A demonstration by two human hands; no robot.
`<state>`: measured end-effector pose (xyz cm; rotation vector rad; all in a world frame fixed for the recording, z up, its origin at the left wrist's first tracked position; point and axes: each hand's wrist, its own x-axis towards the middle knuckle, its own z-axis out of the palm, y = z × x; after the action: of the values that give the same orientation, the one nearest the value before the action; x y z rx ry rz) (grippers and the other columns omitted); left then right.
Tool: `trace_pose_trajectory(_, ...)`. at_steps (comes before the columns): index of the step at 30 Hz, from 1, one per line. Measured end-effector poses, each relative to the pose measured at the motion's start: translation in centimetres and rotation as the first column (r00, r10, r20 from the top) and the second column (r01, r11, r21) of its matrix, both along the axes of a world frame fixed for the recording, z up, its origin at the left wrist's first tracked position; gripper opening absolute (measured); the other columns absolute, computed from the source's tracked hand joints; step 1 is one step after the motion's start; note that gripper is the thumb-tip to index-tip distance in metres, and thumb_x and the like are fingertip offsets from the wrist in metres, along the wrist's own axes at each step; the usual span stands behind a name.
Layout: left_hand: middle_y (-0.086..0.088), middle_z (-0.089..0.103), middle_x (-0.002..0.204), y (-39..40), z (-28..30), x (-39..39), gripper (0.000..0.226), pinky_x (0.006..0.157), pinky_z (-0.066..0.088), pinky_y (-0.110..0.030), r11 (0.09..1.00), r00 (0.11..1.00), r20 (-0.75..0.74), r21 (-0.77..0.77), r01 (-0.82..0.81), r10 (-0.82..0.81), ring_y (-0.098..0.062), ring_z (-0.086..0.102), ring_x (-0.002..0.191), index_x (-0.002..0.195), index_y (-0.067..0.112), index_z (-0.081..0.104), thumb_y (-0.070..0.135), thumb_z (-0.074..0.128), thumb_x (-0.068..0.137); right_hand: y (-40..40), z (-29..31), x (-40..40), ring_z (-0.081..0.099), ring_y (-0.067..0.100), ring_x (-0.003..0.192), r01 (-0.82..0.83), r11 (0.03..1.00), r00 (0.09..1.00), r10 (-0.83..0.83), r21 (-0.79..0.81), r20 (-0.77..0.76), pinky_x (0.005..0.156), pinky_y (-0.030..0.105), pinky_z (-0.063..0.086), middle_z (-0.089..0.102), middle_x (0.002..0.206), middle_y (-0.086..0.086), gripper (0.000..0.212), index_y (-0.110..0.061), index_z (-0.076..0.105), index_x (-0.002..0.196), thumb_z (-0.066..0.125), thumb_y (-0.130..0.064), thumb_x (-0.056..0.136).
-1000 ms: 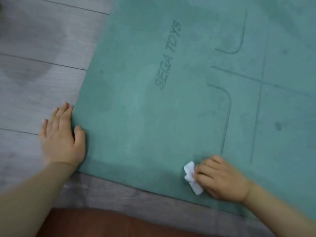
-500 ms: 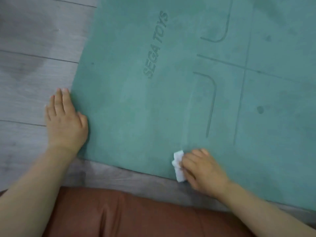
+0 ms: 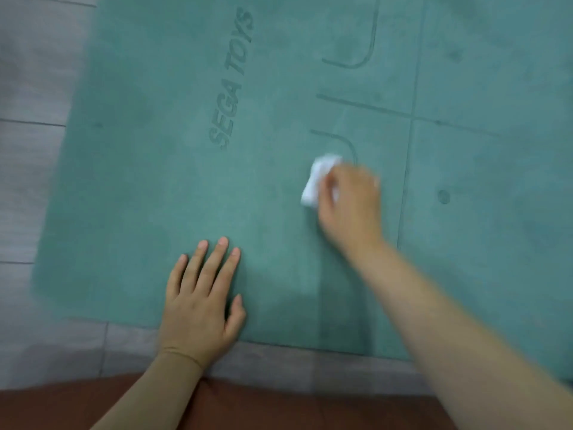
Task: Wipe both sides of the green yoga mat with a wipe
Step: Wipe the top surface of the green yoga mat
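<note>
The words "SEGA TOYS" (image 3: pixel 232 80) are pressed in darker green into the green yoga mat (image 3: pixel 148 181), running lengthwise well beyond the fingertips of both hands. The mat lies flat on a grey wood-grain floor (image 3: pixel 28 88) and fills most of the view; its near edge passes under the heel of the left hand (image 3: pixel 200 305). That hand lies palm down on the mat with its fingers straight and slightly spread, the thumb out to the side, holding nothing. The right hand (image 3: pixel 348 206) is blurred; its fingers are curled over a bunched white wipe (image 3: pixel 319 178) and press it onto the mat, the wipe showing past the fingertips on their left side. Just beyond the wipe, dark printed lines (image 3: pixel 366 103) mark the mat: a curved corner touching the wipe's far end, a straight line across farther out, and a long line running away to the right of the knuckles. A small dark dot (image 3: pixel 443 197) sits to the right of the right hand. A reddish-brown surface (image 3: pixel 279 408) crosses the bottom, nearer than both wrists, and I cannot tell what it is.
</note>
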<state>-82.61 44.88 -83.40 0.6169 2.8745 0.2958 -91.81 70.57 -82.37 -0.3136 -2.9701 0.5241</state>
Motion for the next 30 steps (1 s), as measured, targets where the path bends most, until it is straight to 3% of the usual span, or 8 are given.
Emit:
trace_pose_trajectory(6,-0.009,0.043,0.152,-0.2,-0.3,-0.1,0.069,0.117,0.024,-0.053,1.0,0.999,-0.036,0.0,-0.006,0.006,-0.033,0.036,0.142,0.142,0.01,0.049,0.032,0.044,0.078,1.7,2.0,6.4,0.053,0.026,0.063,-0.707,0.707,0.692,0.691,0.0,0.209,0.058,0.031,0.032,0.056,0.068,0.0,0.009,-0.021,0.055,0.07,0.064,-0.023,0.07)
trace_pose_trajectory(13,-0.01,0.044,0.151,0.1,-0.5,-0.1,0.069,0.116,0.024,-0.053,1.0,0.998,-0.065,0.006,-0.013,0.014,-0.034,0.036,0.141,0.142,0.01,0.049,0.033,0.044,0.077,8.4,0.3,-12.3,0.055,0.035,0.094,0.154,0.98,0.987,-0.158,0.125,0.027,0.077,0.039,0.038,0.065,0.094,0.013,0.021,-0.011,0.06,0.091,0.044,-0.024,0.088)
trace_pose_trajectory(16,-0.011,0.045,0.15,0.0,-0.2,-0.1,0.068,0.115,0.026,-0.054,1.0,0.998,-0.053,0.012,-0.021,0.021,-0.034,0.037,0.14,0.14,0.009,0.052,0.032,0.044,0.077,3.1,0.1,1.2,0.054,0.034,0.076,-0.149,0.989,0.989,0.149,-0.003,0.026,0.069,0.039,0.035,0.059,0.08,0.011,0.01,-0.012,0.056,0.08,0.056,-0.02,0.086)
trace_pose_trajectory(19,-0.011,0.045,0.15,0.1,-0.1,0.0,0.067,0.115,0.026,-0.055,1.0,0.998,-0.05,0.021,-0.023,0.024,-0.035,0.038,0.14,0.14,0.009,0.052,0.032,0.044,0.078,0.8,2.4,15.2,0.048,0.027,0.069,-0.635,0.769,0.736,0.632,-0.077,0.244,0.064,0.036,0.03,0.052,0.076,0.003,0.013,-0.019,0.048,0.081,0.061,-0.02,0.079)
trace_pose_trajectory(22,-0.012,0.045,0.15,0.0,-0.3,0.0,0.067,0.115,0.025,-0.054,1.0,0.998,-0.065,0.002,-0.017,0.017,-0.035,0.038,0.139,0.141,0.009,0.052,0.033,0.043,0.079,4.0,1.6,10.4,0.049,0.025,0.065,-0.768,0.64,0.628,0.74,0.034,0.241,0.061,0.034,0.026,0.054,0.072,0.002,0.011,-0.022,0.051,0.076,0.061,-0.023,0.071)
trace_pose_trajectory(26,-0.011,0.045,0.151,0.1,-0.4,0.1,0.068,0.116,0.025,-0.054,1.0,0.996,-0.08,0.002,-0.031,0.031,-0.034,0.037,0.141,0.141,0.009,0.052,0.032,0.042,0.079,8.7,0.7,-6.6,0.058,0.036,0.084,-0.205,0.963,0.979,0.202,0.174,0.037,0.072,0.04,0.041,0.064,0.085,0.013,0.015,-0.014,0.059,0.084,0.049,-0.024,0.085)
trace_pose_trajectory(28,-0.011,0.045,0.151,0.2,-0.5,0.1,0.067,0.116,0.025,-0.053,1.0,0.996,-0.085,0.002,-0.027,0.027,-0.034,0.037,0.141,0.141,0.009,0.053,0.032,0.042,0.079,10.2,0.8,-10.1,0.054,0.036,0.097,0.146,0.981,0.988,-0.152,0.124,0.04,0.08,0.042,0.04,0.064,0.099,0.014,0.021,-0.011,0.058,0.094,0.043,-0.025,0.089)
trace_pose_trajectory(30,-0.012,0.045,0.15,0.1,-0.4,0.1,0.067,0.116,0.025,-0.054,1.0,0.996,-0.083,0.003,-0.023,0.024,-0.035,0.039,0.14,0.141,0.009,0.053,0.032,0.042,0.079,8.1,0.5,-7.0,0.058,0.035,0.084,0.052,0.996,0.998,-0.054,0.071,0.015,0.071,0.039,0.044,0.065,0.087,0.011,0.015,-0.014,0.056,0.082,0.044,-0.022,0.084)
